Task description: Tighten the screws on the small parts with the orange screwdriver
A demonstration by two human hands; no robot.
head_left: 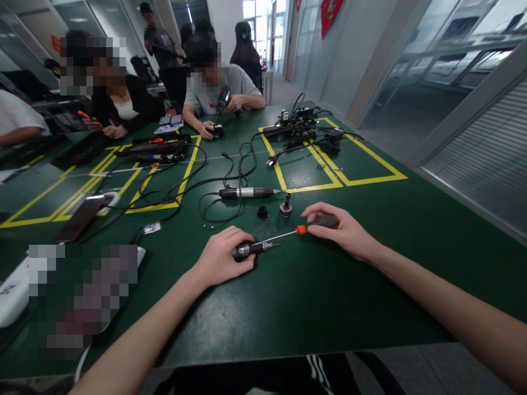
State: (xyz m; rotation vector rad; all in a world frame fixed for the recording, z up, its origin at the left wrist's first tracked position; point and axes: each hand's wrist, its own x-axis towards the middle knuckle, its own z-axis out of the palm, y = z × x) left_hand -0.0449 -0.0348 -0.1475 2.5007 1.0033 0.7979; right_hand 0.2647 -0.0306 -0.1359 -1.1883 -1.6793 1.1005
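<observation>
My left hand is closed around a short dark cylindrical tool part with a metal nose and a thin bit pointing right, held low over the green table. In my right hand is a screwdriver with a dark handle and an orange collar. Its thin shaft reaches left to the tool part, and the tip seems to meet it near my left fingers; the exact contact is too small to tell. Just beyond my hands lie a black ring-like cap and a round metal part with a stem.
An electric screwdriver with a cord lies behind the small parts. Tangled black cables sit inside yellow tape at the back right. A phone and a white power strip are at left. Across the table, a person holds a power drill.
</observation>
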